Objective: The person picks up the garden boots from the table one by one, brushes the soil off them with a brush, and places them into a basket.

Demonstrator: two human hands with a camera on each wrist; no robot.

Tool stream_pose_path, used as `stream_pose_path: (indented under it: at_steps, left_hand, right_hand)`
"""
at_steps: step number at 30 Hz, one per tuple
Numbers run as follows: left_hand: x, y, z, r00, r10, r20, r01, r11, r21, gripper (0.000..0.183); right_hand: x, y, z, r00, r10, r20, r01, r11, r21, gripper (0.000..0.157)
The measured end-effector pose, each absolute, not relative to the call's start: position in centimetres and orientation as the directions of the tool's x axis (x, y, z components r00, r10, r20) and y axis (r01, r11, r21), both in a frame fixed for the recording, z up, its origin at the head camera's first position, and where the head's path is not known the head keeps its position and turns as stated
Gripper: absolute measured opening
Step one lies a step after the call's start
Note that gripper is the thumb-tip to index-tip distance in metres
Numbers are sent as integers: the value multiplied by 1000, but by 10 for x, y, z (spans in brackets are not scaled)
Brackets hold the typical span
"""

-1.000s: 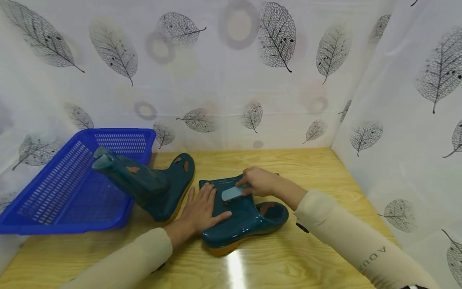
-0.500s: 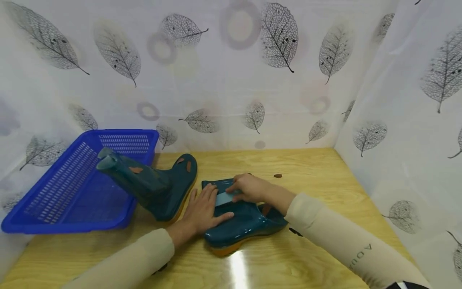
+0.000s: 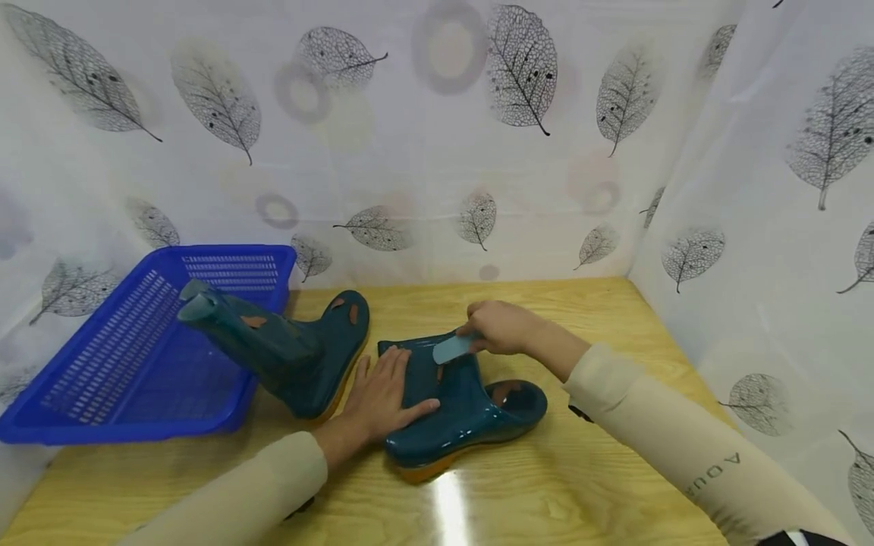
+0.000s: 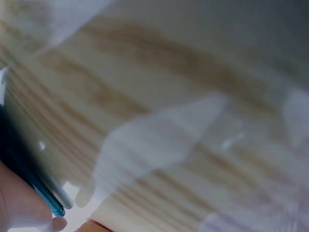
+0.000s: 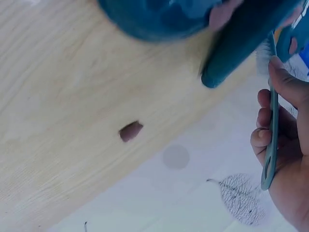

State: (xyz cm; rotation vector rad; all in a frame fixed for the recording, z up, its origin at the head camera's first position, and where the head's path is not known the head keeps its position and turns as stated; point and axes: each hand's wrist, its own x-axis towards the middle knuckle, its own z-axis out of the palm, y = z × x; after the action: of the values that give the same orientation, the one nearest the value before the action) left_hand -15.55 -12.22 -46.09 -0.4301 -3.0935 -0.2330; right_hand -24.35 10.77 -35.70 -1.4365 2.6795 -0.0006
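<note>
A dark teal rubber boot (image 3: 451, 409) with an ochre sole lies on its side in the middle of the table, its toe to the right. Across its shaft my left hand (image 3: 382, 398) rests flat with the fingers spread. My right hand (image 3: 508, 326) grips a light-blue brush (image 3: 452, 349) at the upper edge of the shaft; the bristles and slim handle show in the right wrist view. Brown patches mark the shaft below the brush and the boot's toe (image 3: 522, 400). Only part of my left hand (image 4: 21, 203) appears in the left wrist view.
A second teal boot (image 3: 280, 349) with brown patches lies to the left, its shaft leaning over the rim of a blue plastic basket (image 3: 136, 432). In the right wrist view, a small brown piece (image 5: 130, 131) lies on the wooden table (image 3: 587, 485). Leaf-print sheeting (image 3: 410, 167) surrounds the table.
My right hand took the brush down and left toward the left fingers, then back up and right to the shaft's upper edge. The left hand and both boots have stayed put.
</note>
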Motion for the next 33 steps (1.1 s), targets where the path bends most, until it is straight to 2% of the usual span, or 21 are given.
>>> stream_pose_path:
  at_steps: [4,12,15,18,22,25,28,30,33]
  left_hand:
    - [-156,-121,-463,-962,272,24,273,951,144,107]
    - [-159,-124,-463,-958,284,46,288,945,157,100]
    - [-158,-124,-462,-957,286,47,290,942,172,97]
    - [-158,-124,-462,-960,276,44,280,944,173,102]
    - [-156,-123,-463,-963,267,33,268,947,179,109]
    - [-155,-123,-463,-965,263,18,262,948,179,110]
    - [-154,-124,-464,-966,258,21,258,949,181,110]
    - [-155,-124,-464,-967,254,27,254,951,178,109]
    - [-155,-123,-465,-966,258,25,258,950,175,110]
  right_hand:
    - [-243,111,-354,-552,-832,-53,-827,554,-94,33]
    - [-226,86,-370,-439,-895,-82,-872,446,-203,35]
    - [-222,81,-374,-435,-895,-100,-869,447,-215,36]
    - [-222,80,-376,-472,-879,-73,-868,478,-137,35]
    - [-224,85,-371,-575,-818,22,-812,574,103,32]
    - [-226,90,-365,-625,-778,69,-752,623,214,32]
    - [-229,93,-360,-643,-762,76,-735,642,217,32]
    - [-230,94,-359,-635,-770,68,-756,637,153,32]
    - [-229,95,-364,-587,-809,23,-809,587,32,33]
